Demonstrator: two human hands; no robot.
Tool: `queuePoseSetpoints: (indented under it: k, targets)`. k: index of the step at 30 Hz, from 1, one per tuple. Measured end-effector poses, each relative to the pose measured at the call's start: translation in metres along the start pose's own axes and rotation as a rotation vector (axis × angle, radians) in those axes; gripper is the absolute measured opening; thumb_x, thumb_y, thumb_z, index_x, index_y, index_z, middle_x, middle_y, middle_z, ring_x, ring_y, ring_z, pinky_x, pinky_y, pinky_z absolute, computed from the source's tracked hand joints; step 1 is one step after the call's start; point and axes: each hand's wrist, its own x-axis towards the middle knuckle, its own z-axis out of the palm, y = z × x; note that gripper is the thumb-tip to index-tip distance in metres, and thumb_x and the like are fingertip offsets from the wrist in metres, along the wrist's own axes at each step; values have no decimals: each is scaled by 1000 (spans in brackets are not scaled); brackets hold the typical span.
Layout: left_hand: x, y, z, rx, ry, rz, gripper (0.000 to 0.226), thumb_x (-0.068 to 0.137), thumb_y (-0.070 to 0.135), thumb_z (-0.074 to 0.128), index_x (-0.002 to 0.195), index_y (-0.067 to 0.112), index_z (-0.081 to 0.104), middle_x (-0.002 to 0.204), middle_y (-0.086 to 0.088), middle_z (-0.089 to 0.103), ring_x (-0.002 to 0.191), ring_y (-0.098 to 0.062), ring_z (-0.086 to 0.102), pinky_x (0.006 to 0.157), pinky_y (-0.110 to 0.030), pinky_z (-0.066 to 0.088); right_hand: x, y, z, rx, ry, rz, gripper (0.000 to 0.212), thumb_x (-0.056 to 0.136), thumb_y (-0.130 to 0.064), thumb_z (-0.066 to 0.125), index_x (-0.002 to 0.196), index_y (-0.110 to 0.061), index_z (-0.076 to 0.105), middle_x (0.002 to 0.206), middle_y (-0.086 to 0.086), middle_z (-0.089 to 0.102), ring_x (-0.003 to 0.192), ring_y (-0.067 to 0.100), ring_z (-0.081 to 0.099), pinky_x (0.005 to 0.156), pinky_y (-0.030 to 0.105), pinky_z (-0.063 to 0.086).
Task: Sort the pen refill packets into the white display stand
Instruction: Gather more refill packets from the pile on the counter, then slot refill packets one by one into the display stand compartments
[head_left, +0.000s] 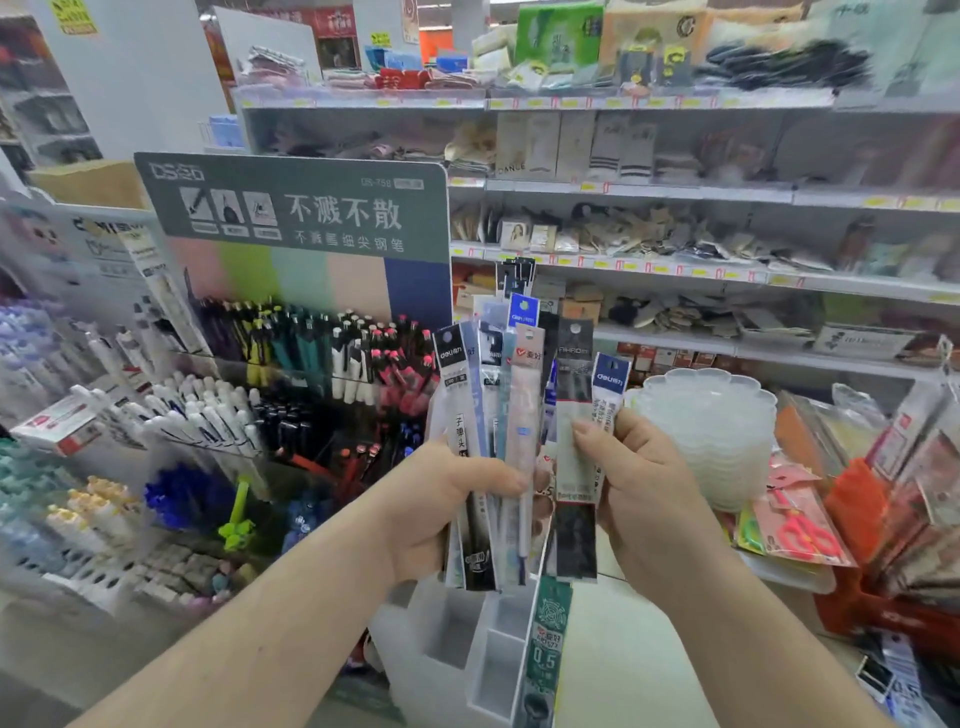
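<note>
Overhead, the head camera looks across a shop aisle: long shelves (675, 192) of packaged goods run along the back, and a pen display (291, 364) with a grey-green sign stands at left. A stack of clear scalloped trays (711, 415) sits at right, beside packaged scissors (802, 525). Low in the middle stands the white display stand (457, 639), its compartments open upward; one green packet (545, 644) is upright in it. Above it, the left hand (441, 499) grips a fanned bundle of refill packets (493, 415), thumb across their front. The right hand (639, 488) pinches a grey and black packet (575, 467) just beside the bundle.
</note>
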Motion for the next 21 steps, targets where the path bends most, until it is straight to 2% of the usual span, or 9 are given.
queuePoseSetpoints:
  k: [2,4,7,12,15,17,19,20,21]
  targets:
    - [-1,-1,-1,-24,8,2,38,68,-1,71,105,3,76,108,-20,73,97,-33,72,99,-53,50,0,1,1,13,20,4,14,102,-13,50,106,-9,63,86,15,75,66,24,70,55,37,57]
    - [-1,-1,0,-49,25,19,37,71,-4,70,107,4,75,109,-21,73,98,-36,71,96,-54,52,-1,3,4,14,45,10,13,101,-14,52,105,-10,64,81,14,74,62,23,69,54,36,58]
    - [-1,0,2,-76,43,52,42,68,4,69,110,7,73,108,-20,73,102,-37,71,96,-54,51,-1,6,13,28,78,-5,11,100,-14,54,104,-9,63,77,11,74,60,21,70,52,34,57]
    - [1,-6,4,-143,65,121,51,72,3,77,121,4,66,113,-22,71,105,-39,69,92,-53,54,4,20,27,-10,179,-80,8,93,-13,66,100,-9,67,95,14,76,88,35,74,80,55,59]
    - [1,-8,8,-147,84,185,52,69,-1,74,121,0,65,112,-24,71,105,-39,69,90,-48,55,5,26,32,-26,171,-93,13,90,-16,68,99,-7,69,95,15,76,92,36,73,85,56,58]
    - [0,-7,8,-122,119,223,46,71,-9,74,116,0,68,108,-24,72,101,-39,70,87,-47,57,4,25,31,-19,129,-67,26,85,-29,68,99,-8,68,92,15,76,88,35,73,80,52,59]
    - [-3,-3,6,-97,160,252,36,78,-14,68,111,1,69,102,-22,74,95,-38,72,82,-47,59,5,20,23,-66,117,8,33,78,-40,70,94,-12,64,69,9,69,60,28,66,58,40,56]
    - [-5,-1,4,-98,173,262,34,81,-14,64,110,2,70,100,-21,74,92,-37,73,78,-47,60,7,18,16,-87,129,61,28,80,-38,72,88,-14,60,55,2,56,46,21,51,48,31,44]
    - [-6,-1,2,-108,184,265,32,82,-14,62,109,2,69,98,-20,75,89,-36,74,75,-45,61,10,17,10,-81,144,114,22,86,-31,72,83,-16,55,49,-2,42,40,15,36,46,28,31]
